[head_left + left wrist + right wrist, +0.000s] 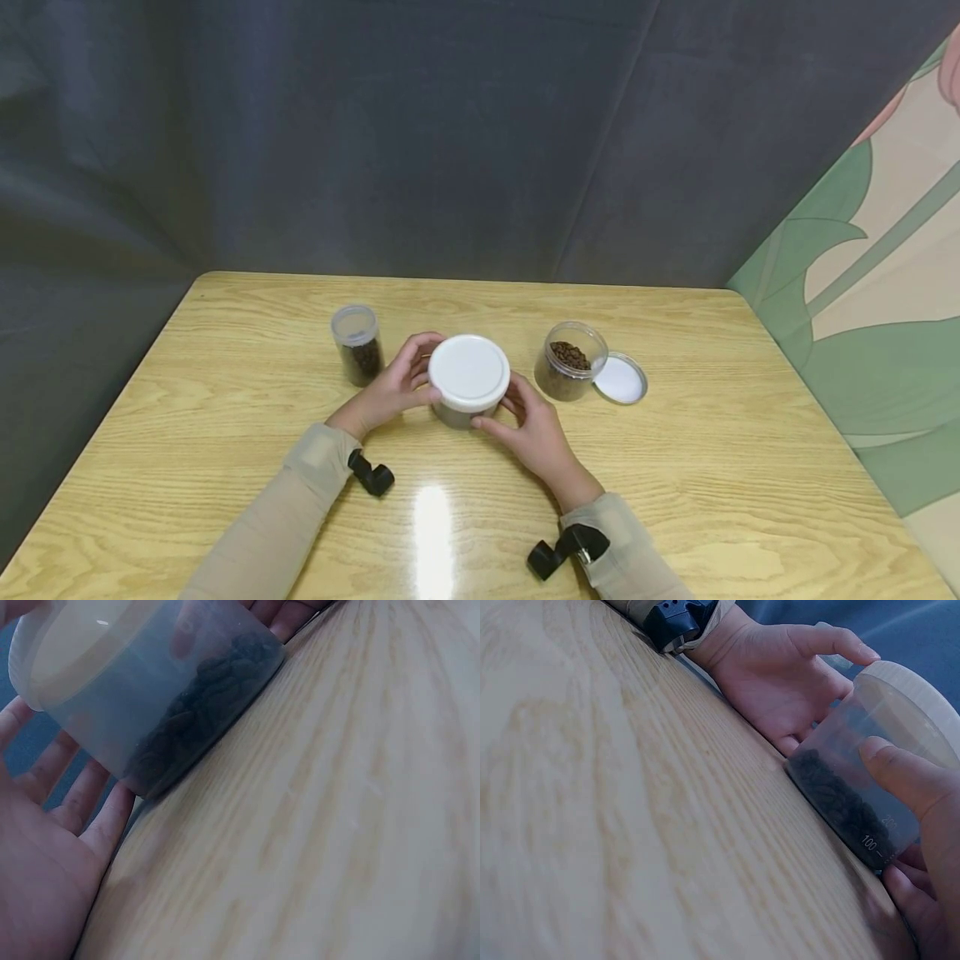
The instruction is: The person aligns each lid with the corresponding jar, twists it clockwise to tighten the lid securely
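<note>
Between both hands is a translucent plastic jar [469,377] with a white lid [470,370]. Dark pieces [836,791] lie in its lower part, and 100 and 200 marks show on its wall in the right wrist view. The left hand [393,383] holds the jar's left side, its thumb at the lid's edge and its fingers spread along the far side. From the right, the right hand [534,429] grips the wall, thumb in front and fingers curled behind. The jar's base is right at the table surface [315,802].
Left of the jar stands a taller clear container [357,346] with a lid and dark contents. At right is an uncovered clear jar [564,375] of brown pieces, beside a loose white lid [624,379] on the table. A dark curtain [420,142] hangs behind.
</note>
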Motion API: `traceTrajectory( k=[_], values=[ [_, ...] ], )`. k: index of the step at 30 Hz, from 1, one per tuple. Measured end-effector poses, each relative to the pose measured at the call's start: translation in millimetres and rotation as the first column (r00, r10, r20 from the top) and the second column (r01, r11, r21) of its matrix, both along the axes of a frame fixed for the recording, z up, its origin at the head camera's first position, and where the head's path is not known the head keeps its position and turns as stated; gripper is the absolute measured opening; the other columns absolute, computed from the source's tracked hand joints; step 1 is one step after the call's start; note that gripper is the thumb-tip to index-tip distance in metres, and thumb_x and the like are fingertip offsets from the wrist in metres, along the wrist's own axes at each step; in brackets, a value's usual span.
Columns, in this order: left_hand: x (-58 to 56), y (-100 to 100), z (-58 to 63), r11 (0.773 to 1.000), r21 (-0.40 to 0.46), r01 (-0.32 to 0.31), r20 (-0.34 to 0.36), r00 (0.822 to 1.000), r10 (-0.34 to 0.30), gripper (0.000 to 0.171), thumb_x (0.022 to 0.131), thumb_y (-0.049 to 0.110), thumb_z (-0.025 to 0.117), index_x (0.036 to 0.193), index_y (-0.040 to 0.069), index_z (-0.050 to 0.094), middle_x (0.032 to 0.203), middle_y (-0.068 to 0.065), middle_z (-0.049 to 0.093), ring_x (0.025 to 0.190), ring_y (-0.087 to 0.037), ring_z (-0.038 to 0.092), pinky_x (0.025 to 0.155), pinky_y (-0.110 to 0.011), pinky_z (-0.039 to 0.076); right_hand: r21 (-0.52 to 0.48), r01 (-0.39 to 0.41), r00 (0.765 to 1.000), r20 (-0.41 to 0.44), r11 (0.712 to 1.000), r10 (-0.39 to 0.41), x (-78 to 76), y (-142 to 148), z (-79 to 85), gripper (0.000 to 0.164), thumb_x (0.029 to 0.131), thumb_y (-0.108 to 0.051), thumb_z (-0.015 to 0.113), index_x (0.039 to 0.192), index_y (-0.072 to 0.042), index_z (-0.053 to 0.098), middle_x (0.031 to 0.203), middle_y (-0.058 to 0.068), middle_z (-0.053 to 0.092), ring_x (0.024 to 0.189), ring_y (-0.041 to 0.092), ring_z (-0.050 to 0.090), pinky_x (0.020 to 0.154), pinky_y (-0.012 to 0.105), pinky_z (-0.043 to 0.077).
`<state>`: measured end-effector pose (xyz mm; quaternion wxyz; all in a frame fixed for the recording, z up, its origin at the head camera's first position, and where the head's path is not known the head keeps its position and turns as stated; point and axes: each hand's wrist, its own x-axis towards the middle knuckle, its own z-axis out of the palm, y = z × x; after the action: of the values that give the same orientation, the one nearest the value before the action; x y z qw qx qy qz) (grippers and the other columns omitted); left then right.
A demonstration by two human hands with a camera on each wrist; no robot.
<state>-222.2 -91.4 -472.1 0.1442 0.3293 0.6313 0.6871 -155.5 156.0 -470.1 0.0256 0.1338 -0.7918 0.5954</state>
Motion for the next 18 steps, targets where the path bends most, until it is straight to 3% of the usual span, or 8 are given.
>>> traceTrajectory(
  k=[9, 13, 18],
  values=[
    [1.6, -0.7, 2.5, 0.999, -0.027, 0.022, -0.009, 1.000, -0.022, 0.075, 0.102, 0.029, 0.061, 0.160, 0.002, 0.022, 0.159, -0.024, 0.029, 0.142, -0.042, 0.036, 0.111, -0.029, 0.040, 0.016, 0.007, 0.999, 0.040, 1.000, -0.008, 1.9, -2.8, 6.1, 0.077, 0.079, 0.003, 0.085, 0.145, 0.005, 0.045, 0.147, 0.022, 0.049, 0.134, 0.035, 0.051, 0.110, 0.030, 0.042],
    [2.2, -2.0, 2.6, 0.999, -0.035, 0.020, -0.028, 0.999, -0.021, 0.072, 0.104, 0.030, 0.057, 0.160, 0.005, 0.020, 0.158, -0.024, 0.030, 0.141, -0.039, 0.037, 0.110, -0.030, 0.040, 0.002, 0.003, 1.000, 0.022, 1.000, -0.003, 1.1, -1.3, 1.5, 0.077, 0.079, -0.002, 0.086, 0.145, 0.002, 0.046, 0.148, 0.018, 0.050, 0.135, 0.032, 0.051, 0.110, 0.027, 0.042],
    [2.5, -0.8, 3.2, 1.000, 0.002, 0.018, 0.012, 1.000, -0.018, 0.088, 0.096, 0.044, 0.069, 0.158, 0.006, 0.018, 0.153, -0.024, 0.031, 0.137, -0.028, 0.040, 0.111, -0.028, 0.039, 0.004, -0.002, 1.000, -0.006, 1.000, 0.002, 1.0, -0.5, 1.7, 0.077, 0.079, -0.004, 0.087, 0.145, 0.001, 0.048, 0.146, 0.017, 0.052, 0.133, 0.031, 0.053, 0.108, 0.025, 0.043]
  ],
)
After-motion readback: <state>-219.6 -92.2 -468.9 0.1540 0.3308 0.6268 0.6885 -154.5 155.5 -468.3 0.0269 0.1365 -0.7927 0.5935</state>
